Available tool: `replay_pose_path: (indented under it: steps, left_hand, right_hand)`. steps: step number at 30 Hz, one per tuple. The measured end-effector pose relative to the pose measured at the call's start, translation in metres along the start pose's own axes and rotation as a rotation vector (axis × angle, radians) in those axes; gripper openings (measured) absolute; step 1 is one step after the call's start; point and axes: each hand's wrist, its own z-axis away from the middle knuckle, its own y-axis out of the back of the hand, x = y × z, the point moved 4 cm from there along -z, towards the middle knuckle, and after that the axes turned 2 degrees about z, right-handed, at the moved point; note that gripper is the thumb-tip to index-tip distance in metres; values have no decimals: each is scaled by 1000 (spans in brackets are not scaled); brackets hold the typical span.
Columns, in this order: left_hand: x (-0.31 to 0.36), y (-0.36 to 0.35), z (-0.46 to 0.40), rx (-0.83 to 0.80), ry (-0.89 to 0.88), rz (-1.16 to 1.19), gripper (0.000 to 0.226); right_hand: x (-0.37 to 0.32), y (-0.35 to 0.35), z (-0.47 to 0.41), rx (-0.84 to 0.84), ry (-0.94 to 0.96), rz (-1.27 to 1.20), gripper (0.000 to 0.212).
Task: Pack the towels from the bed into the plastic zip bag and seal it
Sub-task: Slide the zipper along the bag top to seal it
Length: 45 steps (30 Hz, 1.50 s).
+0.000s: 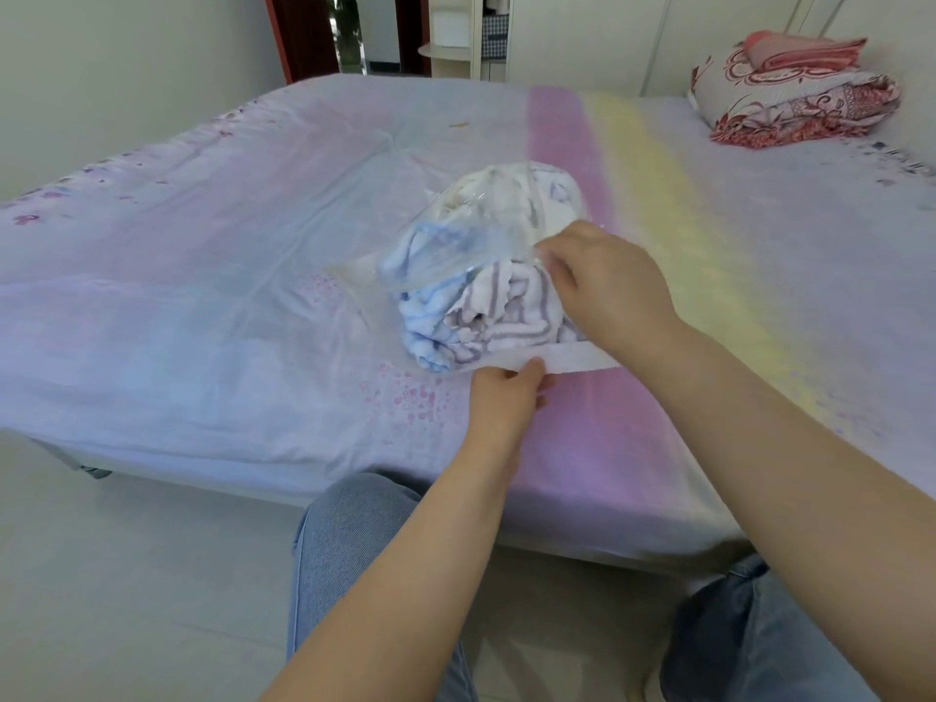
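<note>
A clear plastic zip bag (456,245) lies on the bed (202,296), stuffed with several towels. A blue striped towel (423,321) and a purple striped towel (511,311) bulge at its near opening; a white towel (501,200) fills the far end. My left hand (506,397) pinches the bag's white zip strip (572,359) at the near edge. My right hand (602,291) rests on the right side of the bag, fingers curled on the upper plastic lip beside the purple towel.
A folded red-patterned quilt with a pillow and a pink blanket (790,88) sits at the bed's far right corner. My knees in jeans (349,539) are at the bed's near edge. A doorway and shelf (456,38) stand behind the bed.
</note>
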Motion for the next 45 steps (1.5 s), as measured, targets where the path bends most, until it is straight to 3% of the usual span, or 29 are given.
replay_pose_path:
  steps: [6, 8, 11, 14, 17, 19, 21, 22, 25, 26, 29, 34, 36, 38, 41, 45]
  left_hand:
    - [35, 4, -14, 7, -336, -505, 38]
    - [40, 11, -16, -22, -384, -523, 27]
    - [39, 22, -7, -131, -280, -296, 12]
    - [27, 18, 8, -332, -116, 51, 22]
    - [23, 17, 4, -120, -133, -14, 28]
    - [24, 17, 0, 37, -163, -43, 25]
    - [28, 16, -1, 70, -185, -71, 23]
    - [27, 16, -2, 67, -186, -70, 23]
    - [21, 15, -1, 61, -176, -42, 17]
    - [19, 14, 0, 67, -170, -23, 16]
    - [17, 14, 0, 85, -152, 47, 12]
    - [10, 1, 10, 25, 72, 474, 15]
    - [5, -13, 16, -21, 107, 332, 20]
    - [-1, -33, 25, -143, 100, 24, 24]
    - [-7, -60, 38, -352, -39, -379, 23]
    - [-5, -62, 37, -407, -85, -508, 30]
  right_hand:
    - [-21, -35, 55, -95, 25, -92, 43]
    - [-25, -41, 62, -104, 16, -107, 58]
    - [-30, -47, 71, -130, 42, -73, 68]
    - [-27, -52, 81, -262, -78, -285, 66]
    - [-15, -47, 92, -301, -285, -819, 52]
    - [5, -35, 102, -37, -457, -935, 34]
    - [38, -22, 114, 273, -606, -778, 22]
    - [53, -21, 118, 274, -682, -735, 21]
    - [76, -47, 124, -169, -895, -968, 37]
    - [74, -52, 126, -229, -908, -1069, 37]
    - [70, -57, 124, -203, -814, -1101, 38]
    - [70, -59, 126, -164, -809, -1096, 42]
    - [68, -61, 130, -113, -852, -1166, 44]
    - [62, -65, 134, -103, -872, -1175, 46]
    - [56, -70, 140, -109, -908, -1144, 47]
    - [59, -67, 146, -112, -916, -1116, 49]
